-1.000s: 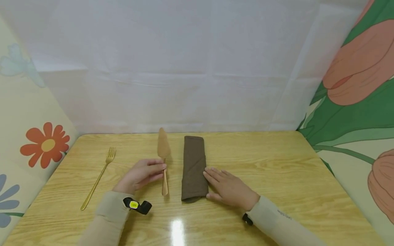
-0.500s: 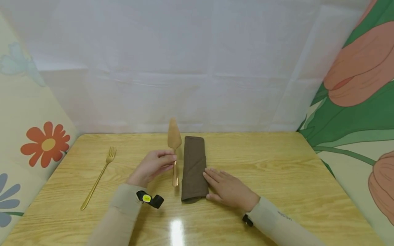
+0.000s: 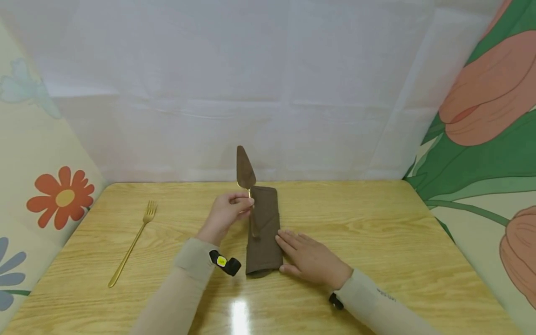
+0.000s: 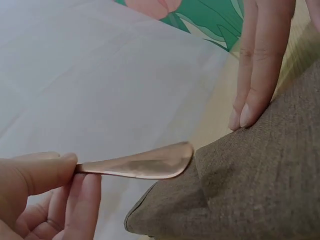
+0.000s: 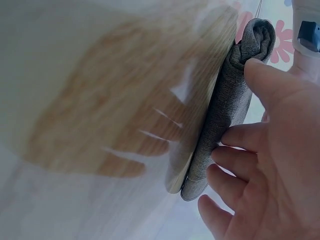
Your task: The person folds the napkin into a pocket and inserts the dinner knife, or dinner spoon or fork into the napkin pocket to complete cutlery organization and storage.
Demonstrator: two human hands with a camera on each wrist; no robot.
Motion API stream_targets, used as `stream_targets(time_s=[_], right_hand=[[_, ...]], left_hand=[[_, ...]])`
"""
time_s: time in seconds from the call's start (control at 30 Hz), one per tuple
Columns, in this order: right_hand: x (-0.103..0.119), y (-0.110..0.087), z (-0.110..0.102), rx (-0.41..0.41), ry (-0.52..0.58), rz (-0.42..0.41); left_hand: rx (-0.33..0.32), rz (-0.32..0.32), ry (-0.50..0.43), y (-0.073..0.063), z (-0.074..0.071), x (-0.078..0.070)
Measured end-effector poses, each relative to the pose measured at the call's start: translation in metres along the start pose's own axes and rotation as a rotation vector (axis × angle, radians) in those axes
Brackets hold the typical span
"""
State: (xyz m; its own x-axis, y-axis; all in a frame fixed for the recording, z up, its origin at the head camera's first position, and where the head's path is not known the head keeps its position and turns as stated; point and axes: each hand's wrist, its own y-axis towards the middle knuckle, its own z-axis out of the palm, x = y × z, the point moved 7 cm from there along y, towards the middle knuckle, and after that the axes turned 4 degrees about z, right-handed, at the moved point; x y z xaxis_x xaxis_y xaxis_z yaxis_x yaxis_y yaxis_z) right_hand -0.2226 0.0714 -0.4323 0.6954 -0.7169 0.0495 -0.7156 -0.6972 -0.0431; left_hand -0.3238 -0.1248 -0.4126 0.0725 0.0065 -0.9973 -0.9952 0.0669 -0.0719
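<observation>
My left hand (image 3: 228, 211) pinches a gold cake server (image 3: 245, 167) between thumb and fingers at the top of its handle. The blade points up and away from me, while the handle's lower end hangs over the left side of a folded brown cloth napkin (image 3: 265, 242). In the left wrist view the handle (image 4: 145, 162) sits close above the napkin (image 4: 255, 185); whether it touches cannot be told. My right hand (image 3: 314, 258) lies with fingers extended, fingertips touching the napkin's right edge. From the right wrist view, the napkin (image 5: 225, 100) appears as a thick roll with layered folds.
A gold fork (image 3: 131, 249) lies on the wooden table (image 3: 377, 223) at the left, tines away from me. A white sheet (image 3: 268, 93) hangs behind the table's back edge. Walls with painted flowers (image 3: 64, 197) stand on both sides.
My left hand has carried the cake server right, up and away from me, from beside the napkin to over its left side. The blade has tilted and looks darker. My right hand stays in place.
</observation>
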Motion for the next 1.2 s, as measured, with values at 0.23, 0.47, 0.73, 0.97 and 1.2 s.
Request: stream_targets(time_s=[0.23, 0.47, 0.73, 0.97, 1.2], right_hand=[[0.000, 0.000, 0.001, -0.009, -0.011, -0.001], [0.000, 0.001, 0.001, -0.014, -0.020, -0.005], [0.001, 0.001, 0.001, -0.012, -0.048, -0.014], [-0.001, 0.003, 0.003, -0.002, -0.027, -0.008], [0.001, 0.004, 0.003, -0.001, -0.052, -0.012]], left_hand=[[-0.106, 0.138, 0.035, 0.009, 0.011, -0.016], [-0.160, 0.263, 0.102, 0.018, 0.024, -0.024], [-0.183, 0.308, 0.161, 0.028, 0.035, -0.015], [-0.151, 0.247, 0.182, 0.030, 0.043, -0.008], [-0.094, 0.137, 0.198, 0.030, 0.049, 0.002]])
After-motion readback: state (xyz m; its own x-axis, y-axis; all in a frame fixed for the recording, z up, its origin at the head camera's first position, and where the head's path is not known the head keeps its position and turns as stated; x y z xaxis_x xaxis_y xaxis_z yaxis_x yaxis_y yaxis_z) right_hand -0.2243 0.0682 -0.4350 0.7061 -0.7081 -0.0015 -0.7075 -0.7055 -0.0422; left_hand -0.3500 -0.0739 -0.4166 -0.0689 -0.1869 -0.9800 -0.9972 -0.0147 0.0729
